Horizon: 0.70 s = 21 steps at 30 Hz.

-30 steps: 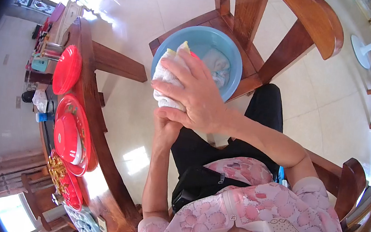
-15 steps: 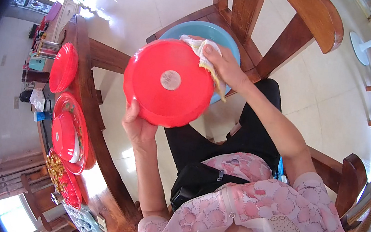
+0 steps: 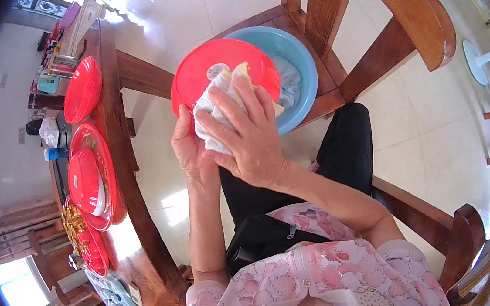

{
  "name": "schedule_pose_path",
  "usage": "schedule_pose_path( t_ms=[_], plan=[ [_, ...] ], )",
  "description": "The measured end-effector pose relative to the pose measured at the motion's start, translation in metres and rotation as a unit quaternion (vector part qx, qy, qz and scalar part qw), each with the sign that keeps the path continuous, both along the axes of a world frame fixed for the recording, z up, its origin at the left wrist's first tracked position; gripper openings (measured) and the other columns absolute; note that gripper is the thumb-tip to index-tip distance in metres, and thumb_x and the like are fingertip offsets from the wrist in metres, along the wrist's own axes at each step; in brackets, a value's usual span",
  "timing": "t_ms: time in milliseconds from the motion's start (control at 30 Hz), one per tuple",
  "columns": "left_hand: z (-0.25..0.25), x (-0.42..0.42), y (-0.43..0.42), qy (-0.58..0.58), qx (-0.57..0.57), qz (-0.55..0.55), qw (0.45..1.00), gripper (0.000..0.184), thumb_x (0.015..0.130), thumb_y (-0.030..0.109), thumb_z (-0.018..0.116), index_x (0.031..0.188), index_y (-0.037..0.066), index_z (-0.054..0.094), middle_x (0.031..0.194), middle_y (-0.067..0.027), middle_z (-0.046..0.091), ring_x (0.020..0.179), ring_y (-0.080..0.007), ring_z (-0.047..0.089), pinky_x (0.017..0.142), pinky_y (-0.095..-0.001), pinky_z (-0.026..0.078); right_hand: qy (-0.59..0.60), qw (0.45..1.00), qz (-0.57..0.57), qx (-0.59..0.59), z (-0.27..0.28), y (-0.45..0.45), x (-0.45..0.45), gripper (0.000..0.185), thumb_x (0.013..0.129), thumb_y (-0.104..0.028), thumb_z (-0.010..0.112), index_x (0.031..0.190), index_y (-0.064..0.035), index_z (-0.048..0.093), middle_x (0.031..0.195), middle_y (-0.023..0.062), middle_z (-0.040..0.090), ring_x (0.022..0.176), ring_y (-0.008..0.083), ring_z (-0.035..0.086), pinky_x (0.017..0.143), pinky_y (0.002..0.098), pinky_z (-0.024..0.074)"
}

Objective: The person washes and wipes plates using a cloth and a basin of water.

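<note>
A red plastic plate with a scalloped rim is tilted in front of me, its underside and pale round sticker facing up. My left hand grips its near edge, thumb on the underside. My right hand presses a white cloth with yellow edging flat onto the near part of the plate, fingers bent over the cloth. Part of the plate is hidden behind hand and cloth. Just beyond it, a blue basin stands on a wooden chair, with wet white cloth inside.
Along my left runs a wooden table. On it are stacked red plates, a red tray with a red bowl upside down, and gold-wrapped items. A chair backrest rises ahead to the right.
My right hand has moved with the cloth from the plate's far right edge to its near side. The plate has tilted and shifted slightly away, uncovering more of the basin.
</note>
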<state>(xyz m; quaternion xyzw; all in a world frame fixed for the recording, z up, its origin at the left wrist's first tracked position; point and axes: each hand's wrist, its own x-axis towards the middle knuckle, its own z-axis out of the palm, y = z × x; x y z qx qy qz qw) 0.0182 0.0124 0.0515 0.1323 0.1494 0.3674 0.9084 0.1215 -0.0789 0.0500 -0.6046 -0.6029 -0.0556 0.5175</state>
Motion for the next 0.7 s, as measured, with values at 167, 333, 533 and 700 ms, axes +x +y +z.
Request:
schedule_pose_path(
  t_ms=[167,333,533,700],
  plan=[
    [0.004,0.001,0.002,0.069,0.066,0.085,0.992,0.051,0.087,0.014,0.058,0.131,0.000,0.039,0.128,-0.0166,0.050,0.118,-0.0315,0.048,0.103,-0.0475,0.036,0.011,1.000,0.007,-0.009,-0.003,0.003,0.024,0.048,0.077,-0.035,0.065,0.120,-0.0163,0.054,0.132,0.0123,0.042,0.127,0.0396,0.032,0.101,0.0558,0.0248],
    [0.009,0.006,-0.015,0.143,0.183,0.082,0.969,0.059,0.080,0.007,0.065,0.132,0.001,0.038,0.126,-0.0140,0.051,0.116,-0.0294,0.050,0.100,-0.0444,0.040,0.203,0.978,0.005,-0.056,-0.017,0.013,0.046,0.040,0.090,-0.033,0.051,0.117,-0.0041,0.054,0.129,0.0216,0.042,0.123,0.0425,0.034,0.104,0.0482,0.0252],
    [-0.003,0.017,-0.029,0.172,0.181,0.079,0.965,0.051,0.079,0.004,0.066,0.125,0.003,0.045,0.120,-0.0105,0.054,0.111,-0.0254,0.053,0.097,-0.0411,0.043,0.184,0.980,-0.028,-0.074,-0.018,0.015,0.038,0.041,0.089,-0.030,0.054,0.117,-0.0009,0.053,0.128,0.0239,0.043,0.123,0.0458,0.034,0.105,0.0514,0.0240],
    [-0.012,0.007,-0.027,0.162,0.142,0.055,0.975,0.050,0.083,0.008,0.062,0.129,0.005,0.042,0.121,-0.0102,0.054,0.112,-0.0252,0.053,0.095,-0.0400,0.045,0.135,0.984,0.111,-0.021,0.002,0.010,0.020,0.037,0.088,-0.025,0.056,0.118,-0.0038,0.053,0.129,0.0185,0.045,0.128,0.0422,0.031,0.107,0.0511,0.0220]
  ],
)
